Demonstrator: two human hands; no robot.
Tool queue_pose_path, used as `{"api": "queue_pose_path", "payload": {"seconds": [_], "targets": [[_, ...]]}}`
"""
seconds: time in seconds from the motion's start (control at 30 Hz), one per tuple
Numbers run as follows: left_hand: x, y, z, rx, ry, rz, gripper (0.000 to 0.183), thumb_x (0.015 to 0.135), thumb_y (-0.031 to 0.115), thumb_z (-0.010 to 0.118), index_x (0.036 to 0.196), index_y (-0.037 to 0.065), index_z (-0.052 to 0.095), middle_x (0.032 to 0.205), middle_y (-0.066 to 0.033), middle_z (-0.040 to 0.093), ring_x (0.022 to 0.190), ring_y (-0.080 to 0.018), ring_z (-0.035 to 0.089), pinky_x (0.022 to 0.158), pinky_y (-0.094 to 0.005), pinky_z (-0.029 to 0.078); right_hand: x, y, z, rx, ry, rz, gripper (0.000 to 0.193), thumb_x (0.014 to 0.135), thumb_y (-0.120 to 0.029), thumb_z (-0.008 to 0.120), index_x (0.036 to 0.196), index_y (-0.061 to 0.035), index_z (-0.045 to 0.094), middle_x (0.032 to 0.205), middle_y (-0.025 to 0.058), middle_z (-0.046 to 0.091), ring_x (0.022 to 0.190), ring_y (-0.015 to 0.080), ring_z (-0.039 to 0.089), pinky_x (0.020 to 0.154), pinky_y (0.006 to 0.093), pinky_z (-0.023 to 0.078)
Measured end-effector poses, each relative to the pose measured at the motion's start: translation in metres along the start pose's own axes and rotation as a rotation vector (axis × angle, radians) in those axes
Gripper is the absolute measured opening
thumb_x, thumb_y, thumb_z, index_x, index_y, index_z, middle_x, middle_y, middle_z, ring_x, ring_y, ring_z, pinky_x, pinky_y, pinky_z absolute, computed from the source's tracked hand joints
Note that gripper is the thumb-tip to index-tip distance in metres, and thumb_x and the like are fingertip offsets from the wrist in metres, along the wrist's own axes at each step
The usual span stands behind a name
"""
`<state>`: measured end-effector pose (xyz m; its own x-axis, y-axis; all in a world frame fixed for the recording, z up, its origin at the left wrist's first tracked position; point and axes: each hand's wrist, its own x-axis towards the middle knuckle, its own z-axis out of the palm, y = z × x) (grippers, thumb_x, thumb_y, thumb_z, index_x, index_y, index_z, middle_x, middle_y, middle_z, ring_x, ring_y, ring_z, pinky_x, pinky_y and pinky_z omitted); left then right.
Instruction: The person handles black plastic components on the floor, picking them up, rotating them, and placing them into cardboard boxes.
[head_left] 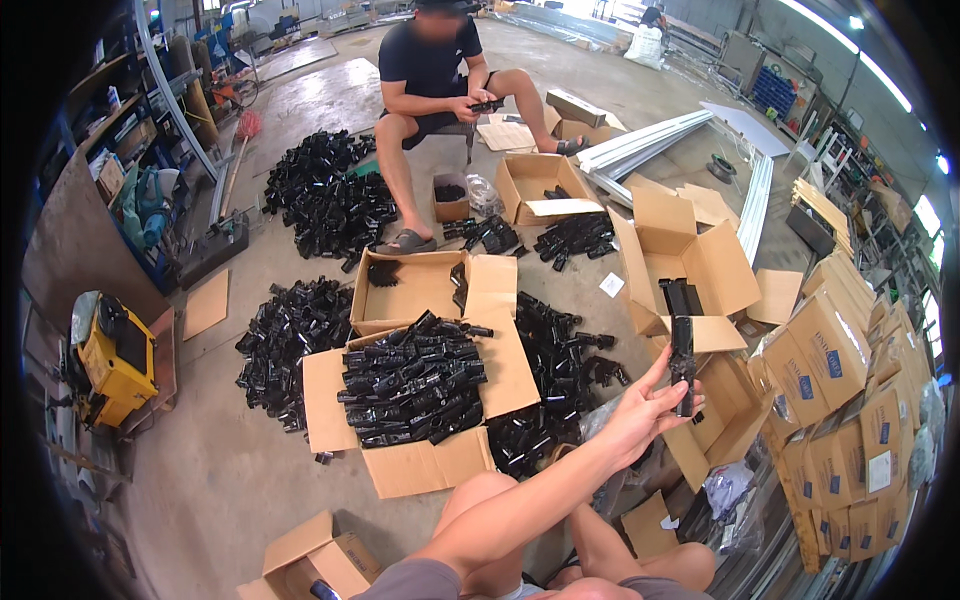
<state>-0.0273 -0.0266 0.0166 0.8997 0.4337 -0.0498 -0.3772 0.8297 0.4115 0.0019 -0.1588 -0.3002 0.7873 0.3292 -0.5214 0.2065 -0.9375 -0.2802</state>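
Observation:
My left hand point(648, 408) reaches out to the right, fingers closed around a long, narrow black part point(682, 345) with a shiny surface, held upright. Behind it stands an open cardboard box point(708, 262) with another black piece point(680, 296) at its near side. My right hand is out of the picture. In front of my knees, an open carton point(396, 474) is heaped with similar black parts point(412, 382). Across from me, a seated person point(432, 70) holds a black part point(487, 106) in both hands.
Piles of black parts lie on the floor, at the far left point(325, 195), nearer left point(292, 345) and beside the heaped carton point(545, 340). Another open carton point(400, 322) sits behind it. Stacked boxes point(815, 350) stand at right, a yellow machine point(115, 365) at left, white profiles point(645, 145) behind.

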Motion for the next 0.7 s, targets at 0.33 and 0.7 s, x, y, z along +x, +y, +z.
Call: {"api": "queue_pose_path", "payload": {"seconds": [0.33,0.7], "targets": [[-0.001,-0.008,0.001,0.032,-0.032,0.012,0.081,0.099,0.009,0.056,0.159,0.023,0.003,0.121,-0.0116,0.065,0.105,-0.0215,0.067,0.093,-0.0363,0.056,-0.003,0.001,0.0,0.038,0.049,-0.152,0.044,0.083,-0.043,0.07,0.112,-0.0089,0.071,0.119,0.0207,0.067,0.112,0.0366,0.064,0.093,0.0445,0.052],[-0.005,-0.022,0.005,0.094,-0.037,-0.03,0.076,0.099,0.013,0.058,0.159,0.025,0.013,0.12,-0.0098,0.064,0.106,-0.0205,0.066,0.094,-0.0352,0.056,-0.012,0.003,-0.007,0.077,0.119,-0.417,0.046,0.082,-0.045,0.071,0.11,-0.0088,0.071,0.115,0.0218,0.068,0.11,0.0378,0.064,0.092,0.0451,0.052]]}}
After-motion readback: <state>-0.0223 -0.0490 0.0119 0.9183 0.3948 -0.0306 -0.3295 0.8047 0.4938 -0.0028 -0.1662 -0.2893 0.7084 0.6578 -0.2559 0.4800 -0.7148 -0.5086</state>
